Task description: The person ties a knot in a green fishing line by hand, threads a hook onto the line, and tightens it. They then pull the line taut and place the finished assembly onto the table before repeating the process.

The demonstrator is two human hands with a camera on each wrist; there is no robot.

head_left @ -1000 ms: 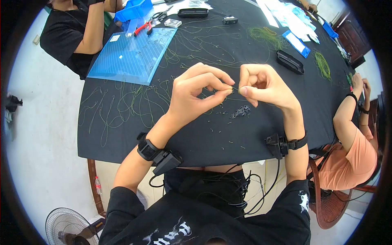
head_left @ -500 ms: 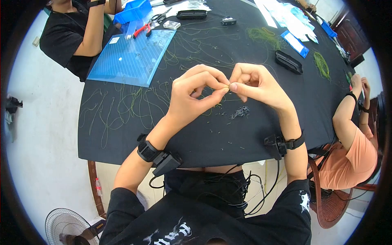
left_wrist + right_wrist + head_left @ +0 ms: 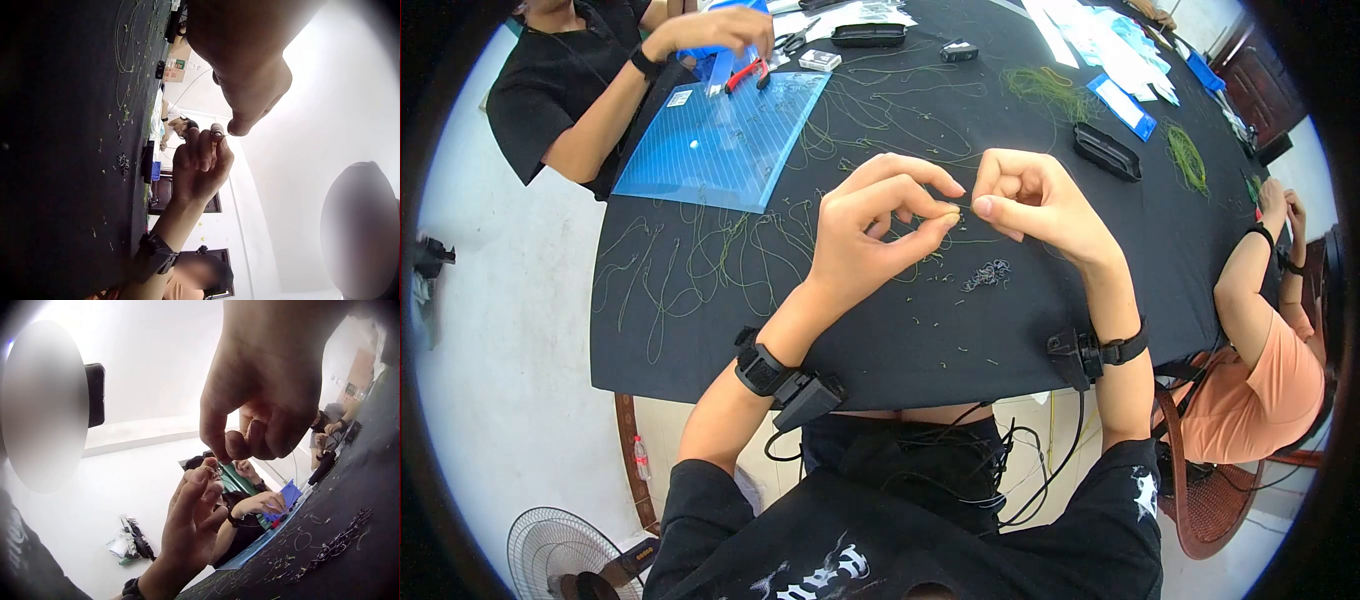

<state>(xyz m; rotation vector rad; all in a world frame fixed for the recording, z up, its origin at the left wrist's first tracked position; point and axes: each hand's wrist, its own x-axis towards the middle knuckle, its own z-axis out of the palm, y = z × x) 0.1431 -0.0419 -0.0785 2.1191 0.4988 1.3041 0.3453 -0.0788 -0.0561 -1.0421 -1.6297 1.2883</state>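
Above the black table (image 3: pixel 880 340), my left hand (image 3: pixel 949 213) pinches a small metal hook (image 3: pixel 216 469) between thumb and forefinger. My right hand (image 3: pixel 979 203) is a finger's width to its right, thumb and forefinger pinched on a thin green line (image 3: pixel 294 464) that hangs from it. In the left wrist view the right hand (image 3: pixel 215 132) holds its pinch up close to the left thumb tip. How the line meets the hook is too fine to see.
A small heap of dark hooks (image 3: pixel 990 272) lies under my hands. Loose green lines (image 3: pixel 700 250) cover the left of the table, beside a blue cutting mat (image 3: pixel 720 140). A black case (image 3: pixel 1108 152) lies at right. One person (image 3: pixel 560 90) sits far left, another (image 3: pixel 1270 330) at right.
My fingertips met half a second ago and have since parted slightly. The person at far left has reached a hand out to the blue bin.
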